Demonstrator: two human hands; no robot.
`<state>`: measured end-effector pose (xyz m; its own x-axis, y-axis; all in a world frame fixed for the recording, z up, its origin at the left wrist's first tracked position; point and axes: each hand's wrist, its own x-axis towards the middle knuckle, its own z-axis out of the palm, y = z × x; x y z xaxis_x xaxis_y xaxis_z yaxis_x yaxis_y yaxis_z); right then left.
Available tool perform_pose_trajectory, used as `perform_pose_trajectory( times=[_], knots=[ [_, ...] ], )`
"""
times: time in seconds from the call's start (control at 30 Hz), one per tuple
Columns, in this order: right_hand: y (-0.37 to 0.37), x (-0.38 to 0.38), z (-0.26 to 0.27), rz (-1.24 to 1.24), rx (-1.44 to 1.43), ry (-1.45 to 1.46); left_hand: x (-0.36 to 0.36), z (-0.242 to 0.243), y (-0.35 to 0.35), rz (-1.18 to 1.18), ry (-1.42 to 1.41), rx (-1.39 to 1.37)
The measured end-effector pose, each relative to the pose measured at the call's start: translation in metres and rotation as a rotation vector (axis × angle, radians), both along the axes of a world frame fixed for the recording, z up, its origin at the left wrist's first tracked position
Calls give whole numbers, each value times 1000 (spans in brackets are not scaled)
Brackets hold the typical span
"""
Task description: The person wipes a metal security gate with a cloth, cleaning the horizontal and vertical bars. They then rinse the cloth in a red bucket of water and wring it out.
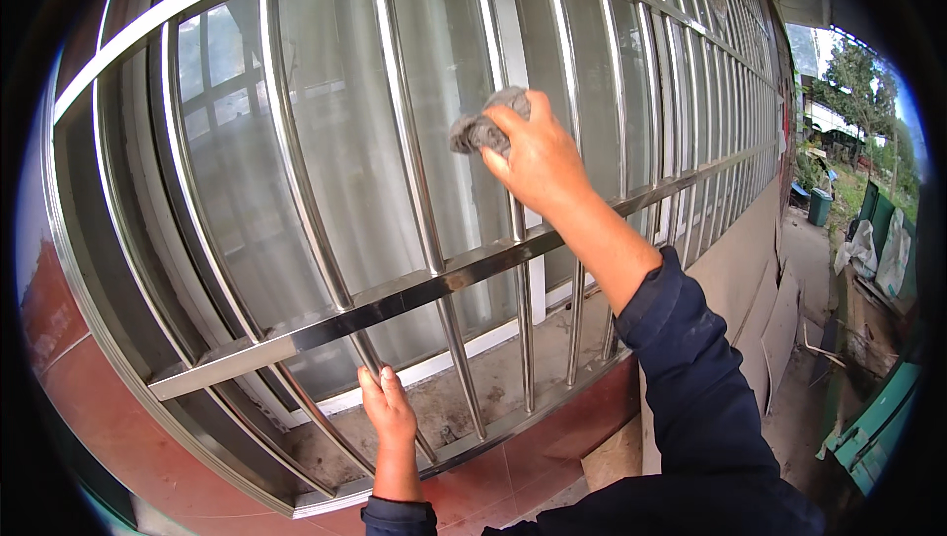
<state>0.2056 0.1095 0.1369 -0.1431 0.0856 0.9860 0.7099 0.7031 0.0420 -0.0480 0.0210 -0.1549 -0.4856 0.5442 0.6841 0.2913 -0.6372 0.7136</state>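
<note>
My right hand (pixel 536 151) grips a crumpled grey cloth (pixel 481 125) against an upright bar of the stainless steel window grille (pixel 484 259), above its middle crossbar. Lower and to the left, my left hand (pixel 388 406) is closed around another upright bar, just below that crossbar. Behind the bars stands a sliding glass window (pixel 333 129) with a white frame and pale curtains inside. The part of the bar under the cloth and right hand is hidden.
A dusty sill (pixel 473 395) runs behind the bars above red wall tiles (pixel 473 484). Boards (pixel 769 329) lean on the wall at the right. Farther right are green metal pieces (pixel 880 418), white plastic bags (pixel 891 255) and a green bin (pixel 820 207).
</note>
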Motion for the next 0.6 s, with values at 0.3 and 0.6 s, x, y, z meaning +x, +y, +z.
perform_pose_trajectory(
  times=[0.3, 0.6],
  knots=[
    [21, -9, 149, -100, 23, 127, 3, -1, -2, 73, -14, -9],
    [8, 27, 5, 259, -155, -94, 8, 4, -5, 17, -110, 17]
  ],
)
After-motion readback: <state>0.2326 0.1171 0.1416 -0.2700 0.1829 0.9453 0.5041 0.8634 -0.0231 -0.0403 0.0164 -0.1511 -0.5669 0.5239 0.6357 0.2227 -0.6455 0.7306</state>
